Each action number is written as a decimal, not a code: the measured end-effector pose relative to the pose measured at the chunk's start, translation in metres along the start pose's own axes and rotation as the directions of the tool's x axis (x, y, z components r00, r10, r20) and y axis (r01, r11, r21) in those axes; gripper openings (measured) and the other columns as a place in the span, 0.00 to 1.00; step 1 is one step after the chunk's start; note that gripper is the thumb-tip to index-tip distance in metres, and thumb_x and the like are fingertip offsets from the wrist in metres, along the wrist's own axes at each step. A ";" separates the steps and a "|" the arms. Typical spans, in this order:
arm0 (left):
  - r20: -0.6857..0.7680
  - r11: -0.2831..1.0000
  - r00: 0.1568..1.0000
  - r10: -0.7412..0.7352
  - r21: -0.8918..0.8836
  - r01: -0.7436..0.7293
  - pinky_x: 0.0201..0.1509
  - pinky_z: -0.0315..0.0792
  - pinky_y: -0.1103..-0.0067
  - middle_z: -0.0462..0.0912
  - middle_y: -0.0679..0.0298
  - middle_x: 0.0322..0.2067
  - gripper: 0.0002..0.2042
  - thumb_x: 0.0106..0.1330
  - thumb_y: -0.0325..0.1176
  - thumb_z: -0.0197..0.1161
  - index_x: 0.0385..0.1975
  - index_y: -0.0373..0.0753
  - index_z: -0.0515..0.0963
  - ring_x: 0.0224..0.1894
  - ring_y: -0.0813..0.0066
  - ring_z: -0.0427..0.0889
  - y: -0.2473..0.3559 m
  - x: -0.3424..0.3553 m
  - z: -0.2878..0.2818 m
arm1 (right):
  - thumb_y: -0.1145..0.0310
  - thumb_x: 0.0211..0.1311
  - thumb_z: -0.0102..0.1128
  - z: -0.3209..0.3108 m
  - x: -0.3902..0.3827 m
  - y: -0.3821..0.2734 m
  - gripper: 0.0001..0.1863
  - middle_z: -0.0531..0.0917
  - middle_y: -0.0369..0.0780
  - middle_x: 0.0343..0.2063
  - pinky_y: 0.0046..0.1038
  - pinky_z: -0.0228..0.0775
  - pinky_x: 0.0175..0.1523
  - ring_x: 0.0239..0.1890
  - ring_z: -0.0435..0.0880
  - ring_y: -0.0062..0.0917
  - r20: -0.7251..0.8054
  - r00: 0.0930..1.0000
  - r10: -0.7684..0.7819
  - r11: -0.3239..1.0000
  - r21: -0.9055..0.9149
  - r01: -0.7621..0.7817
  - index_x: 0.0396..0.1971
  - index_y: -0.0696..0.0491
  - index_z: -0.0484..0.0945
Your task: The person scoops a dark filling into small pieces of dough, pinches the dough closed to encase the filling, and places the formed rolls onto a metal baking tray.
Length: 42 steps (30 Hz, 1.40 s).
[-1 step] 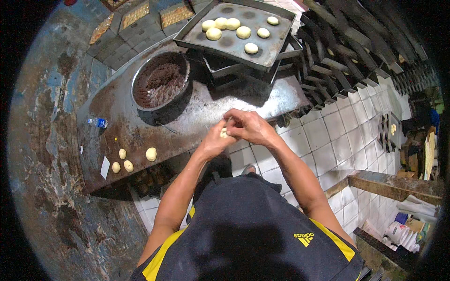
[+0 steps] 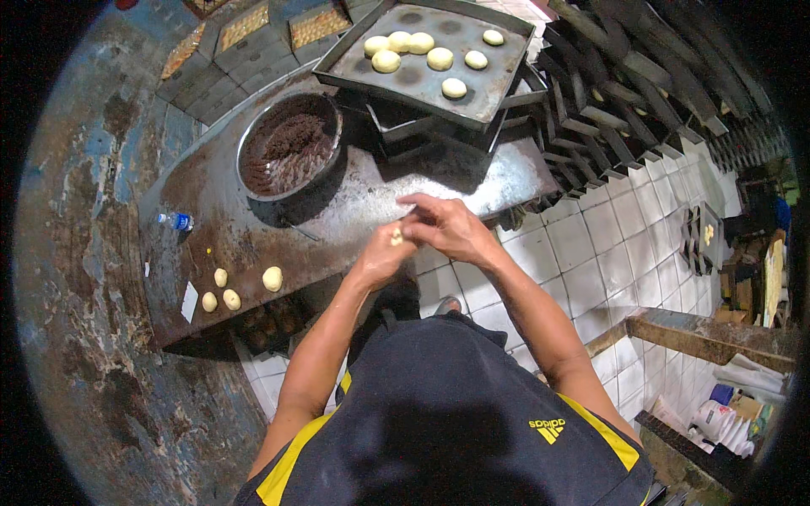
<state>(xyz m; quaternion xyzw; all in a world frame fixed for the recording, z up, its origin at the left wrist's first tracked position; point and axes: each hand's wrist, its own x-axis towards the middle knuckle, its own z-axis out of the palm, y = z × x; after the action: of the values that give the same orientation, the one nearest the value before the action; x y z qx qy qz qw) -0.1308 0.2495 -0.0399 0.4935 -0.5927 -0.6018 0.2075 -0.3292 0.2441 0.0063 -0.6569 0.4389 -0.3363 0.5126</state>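
Observation:
Close together over the table's near edge, both hands work on one small piece of pale dough (image 2: 396,238). My left hand (image 2: 381,255) is curled around it, palm side up, so only a bit shows. My right hand (image 2: 453,234) meets it from the right, thumb and fingertips pressed against the dough; the index finger sticks out, and the fingertips are partly hidden. Left of the hands, several dough balls (image 2: 272,278) lie on the table. Beyond the hands stands a round metal bowl (image 2: 243,173) of dark brown crumbly filling (image 2: 291,152).
A square metal tray (image 2: 405,88) with several dough balls (image 2: 440,58) rests on stacked trays at the table's far side. A small bottle (image 2: 175,221) and white card (image 2: 189,301) lie on the metal table (image 2: 186,253). Dark racks (image 2: 591,110) rise at right above white floor tiles (image 2: 582,244).
My left hand has shifted slightly left and down with the dough. My right index finger has straightened a little, and the dough shows at a different spot between the hands.

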 end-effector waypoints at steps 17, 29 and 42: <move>-0.353 0.753 0.883 0.309 -0.476 -0.454 0.65 0.66 0.77 0.70 0.54 0.67 0.31 0.77 0.45 0.56 0.74 0.36 0.59 0.66 0.68 0.69 0.088 0.194 -0.100 | 0.57 0.73 0.59 -0.088 0.238 -0.004 0.12 0.83 0.29 0.32 0.18 0.68 0.33 0.29 0.77 0.11 -0.038 0.916 0.399 0.804 0.495 -0.330 0.40 0.51 0.81; -0.483 0.887 0.867 0.123 -0.339 -0.315 0.62 0.72 0.71 0.77 0.54 0.60 0.21 0.68 0.21 0.56 0.61 0.32 0.73 0.56 0.65 0.79 0.034 0.216 -0.224 | 0.56 0.65 0.65 -0.271 0.544 0.119 0.26 0.81 0.56 0.46 0.43 0.74 0.54 0.48 0.82 0.49 -0.328 0.828 -0.455 0.523 -0.851 -0.050 0.53 0.62 0.75; -0.615 0.940 0.787 0.045 -0.241 -0.242 0.58 0.73 0.72 0.80 0.54 0.54 0.17 0.67 0.22 0.55 0.56 0.34 0.77 0.51 0.66 0.81 0.016 0.203 -0.255 | 0.41 0.78 0.33 -0.265 0.599 0.152 0.38 0.55 0.47 0.76 0.41 0.37 0.79 0.78 0.48 0.44 -0.056 0.996 0.075 0.664 -0.742 -0.092 0.75 0.53 0.54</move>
<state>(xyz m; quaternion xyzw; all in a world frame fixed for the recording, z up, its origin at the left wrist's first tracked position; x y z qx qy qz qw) -0.0091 -0.0532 -0.0476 0.5732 -0.4311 -0.4808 0.5044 -0.3682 -0.4212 -0.0804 -0.7844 0.5726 -0.1111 0.2108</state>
